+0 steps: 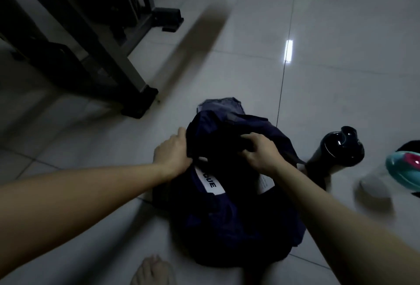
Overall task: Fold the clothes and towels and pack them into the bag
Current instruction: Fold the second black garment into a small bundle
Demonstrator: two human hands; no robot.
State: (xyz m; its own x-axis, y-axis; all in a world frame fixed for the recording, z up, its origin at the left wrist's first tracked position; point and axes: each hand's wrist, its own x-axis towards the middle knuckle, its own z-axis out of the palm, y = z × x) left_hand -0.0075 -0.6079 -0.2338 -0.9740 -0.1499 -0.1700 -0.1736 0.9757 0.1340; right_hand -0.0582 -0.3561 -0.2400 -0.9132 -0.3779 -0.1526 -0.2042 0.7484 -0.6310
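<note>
A dark navy bag (236, 223) lies on the tiled floor in front of me, a white label with dark letters showing at its opening. Dark navy cloth (222, 130) is bunched over the bag's far end. My left hand (173, 153) grips the left edge of this cloth. My right hand (261, 150) pinches the cloth from above at the middle. A folded grey-blue garment (221, 104) pokes out just behind the bag. In the dim light I cannot tell where the cloth ends and the bag begins.
A black bottle (336, 150) lies on the floor right of the bag. A teal and pink shoe (406, 168) sits at the right edge. A metal frame with black feet (139, 100) fills the upper left. My bare foot (151, 271) shows at the bottom.
</note>
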